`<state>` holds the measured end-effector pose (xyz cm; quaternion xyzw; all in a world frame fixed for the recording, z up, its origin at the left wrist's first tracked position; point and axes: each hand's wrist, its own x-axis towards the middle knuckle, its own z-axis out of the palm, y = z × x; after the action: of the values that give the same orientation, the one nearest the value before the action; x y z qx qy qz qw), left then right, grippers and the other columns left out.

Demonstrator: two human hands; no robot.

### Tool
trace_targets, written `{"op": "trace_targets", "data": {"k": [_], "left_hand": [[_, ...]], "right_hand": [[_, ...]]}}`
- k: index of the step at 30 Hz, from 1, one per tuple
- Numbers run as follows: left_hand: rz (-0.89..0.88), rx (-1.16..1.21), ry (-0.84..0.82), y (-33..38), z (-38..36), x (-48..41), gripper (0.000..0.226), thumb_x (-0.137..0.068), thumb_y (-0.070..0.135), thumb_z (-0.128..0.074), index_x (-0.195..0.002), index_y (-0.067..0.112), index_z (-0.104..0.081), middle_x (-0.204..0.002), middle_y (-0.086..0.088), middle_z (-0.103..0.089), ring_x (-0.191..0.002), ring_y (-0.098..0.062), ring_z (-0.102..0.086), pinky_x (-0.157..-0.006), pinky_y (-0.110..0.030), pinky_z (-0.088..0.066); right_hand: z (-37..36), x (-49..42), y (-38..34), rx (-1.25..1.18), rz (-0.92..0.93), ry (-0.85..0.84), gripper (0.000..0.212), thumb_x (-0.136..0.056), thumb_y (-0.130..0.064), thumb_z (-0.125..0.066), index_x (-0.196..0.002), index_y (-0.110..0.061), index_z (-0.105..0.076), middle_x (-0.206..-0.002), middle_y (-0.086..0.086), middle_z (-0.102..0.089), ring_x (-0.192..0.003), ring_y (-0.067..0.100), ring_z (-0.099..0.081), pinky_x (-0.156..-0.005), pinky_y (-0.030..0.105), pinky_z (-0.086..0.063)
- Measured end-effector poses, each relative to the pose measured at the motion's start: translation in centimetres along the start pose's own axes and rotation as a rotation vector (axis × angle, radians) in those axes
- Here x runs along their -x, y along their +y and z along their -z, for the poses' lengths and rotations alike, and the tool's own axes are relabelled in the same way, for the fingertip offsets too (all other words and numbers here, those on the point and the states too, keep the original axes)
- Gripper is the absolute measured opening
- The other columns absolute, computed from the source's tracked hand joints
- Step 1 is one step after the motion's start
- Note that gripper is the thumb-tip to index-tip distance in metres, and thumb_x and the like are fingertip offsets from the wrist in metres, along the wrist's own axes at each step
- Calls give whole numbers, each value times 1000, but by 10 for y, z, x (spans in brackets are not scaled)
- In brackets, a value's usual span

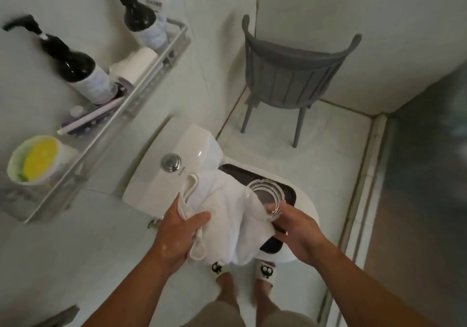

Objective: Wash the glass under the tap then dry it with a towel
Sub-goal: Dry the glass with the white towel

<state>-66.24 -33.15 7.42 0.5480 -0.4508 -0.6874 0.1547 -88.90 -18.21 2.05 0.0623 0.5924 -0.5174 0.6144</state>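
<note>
A: What is held in each hand?

B: A bunched white towel [222, 215] is gripped in the left hand [177, 235], the fingers closed around its folds. A clear glass [265, 200] is held at its rim by the right hand [295, 230], fingers pinched on the near edge, with the mouth tilted up toward the camera.

A: Where is the glass in relation to the towel?

B: It is held just beside the towel's right edge, and the cloth appears to touch its near side. Both are kept above a white toilet [177, 175] with a dark seat [285, 187].

A: Is the tap seen?

B: No tap or basin is in view. A wall shelf [141, 78] with two dark pump bottles [83, 71] is seen at the left, and a grey chair [290, 78] stands in the corner.

A: How far along is the task judged to be?

B: Washing is judged to be done, since the towel is in hand and wet drops are seen on the left wrist. Drying is judged to be barely begun: the towel is not yet pushed inside the glass, so the inner and outer walls are left to be wiped
</note>
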Motion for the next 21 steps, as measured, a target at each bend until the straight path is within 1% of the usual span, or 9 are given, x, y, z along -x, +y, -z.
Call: {"op": "trace_targets", "data": {"k": [3, 6, 9, 11, 13, 14, 16, 18, 21], "left_hand": [[61, -17, -32, -26, -9, -39, 69, -66, 17, -81, -131, 34, -63, -125, 3, -75, -119, -24, -69, -104, -54, -54], [106, -50, -64, -55, -16, -84, 66, -66, 18, -80, -128, 37, -65, -123, 5, -75, -119, -24, -68, -102, -52, -55], [142, -72, -96, -82, -17, -123, 61, -66, 19, -78, -124, 36, -67, -118, 4, -77, -115, -25, -70, -97, -50, -57], [170, -84, -92, -99, -13, -141, 67, -65, 22, -81, -127, 37, -65, -120, 4, -76, -115, -25, -69, -97, -51, -57], [182, -95, -98, -113, -8, -154, 76, -59, 30, -87, -131, 38, -63, -124, 4, -74, -119, -26, -67, -99, -54, -55], [185, -88, -88, -119, -6, -159, 75, -59, 30, -87, -129, 39, -64, -125, 5, -75, -118, -26, -68, -98, -54, -55], [168, -85, -57, -131, -3, -172, 57, -72, 12, -84, -120, 39, -69, -118, 8, -78, -112, -22, -72, -92, -46, -56], [167, -81, -43, -136, -6, -177, 53, -85, -5, -71, -110, 41, -72, -110, 11, -80, -103, -17, -75, -85, -39, -55], [197, -104, -67, -142, -13, -183, 54, -86, -6, -69, -109, 44, -73, -110, 11, -79, -107, -21, -74, -88, -42, -55]], "right_hand": [[12, -43, 30, -34, -25, 81, 34, -96, -26, -65, -119, -1, -70, -122, 6, -74, -123, 23, -65, -110, 50, -45], [22, -89, 59, -47, -55, 153, 32, -94, -23, -66, -115, 0, -70, -120, 6, -75, -120, 21, -66, -110, 51, -45], [37, -131, 87, -94, -84, 235, 27, -96, -22, -66, -113, -3, -72, -116, 9, -75, -114, 26, -68, -101, 47, -53], [47, -153, 104, -134, -100, 285, 24, -96, -24, -67, -114, -9, -73, -114, 11, -75, -110, 28, -69, -92, 44, -58], [57, -171, 120, -181, -113, 332, 23, -97, -23, -67, -115, -10, -72, -110, 12, -74, -105, 28, -69, -89, 42, -59], [62, -178, 127, -201, -112, 352, 23, -98, -23, -66, -115, -9, -72, -109, 13, -74, -103, 28, -68, -89, 42, -59], [71, -190, 140, -226, -106, 400, 22, -99, -24, -65, -114, -9, -72, -110, 14, -74, -102, 27, -68, -88, 40, -59], [77, -199, 148, -216, -98, 452, 21, -100, -25, -64, -111, -10, -74, -111, 14, -74, -102, 27, -69, -88, 38, -60], [80, -211, 154, -153, -75, 537, 23, -101, -28, -63, -104, -10, -76, -108, 14, -75, -102, 26, -71, -92, 38, -60]]}}
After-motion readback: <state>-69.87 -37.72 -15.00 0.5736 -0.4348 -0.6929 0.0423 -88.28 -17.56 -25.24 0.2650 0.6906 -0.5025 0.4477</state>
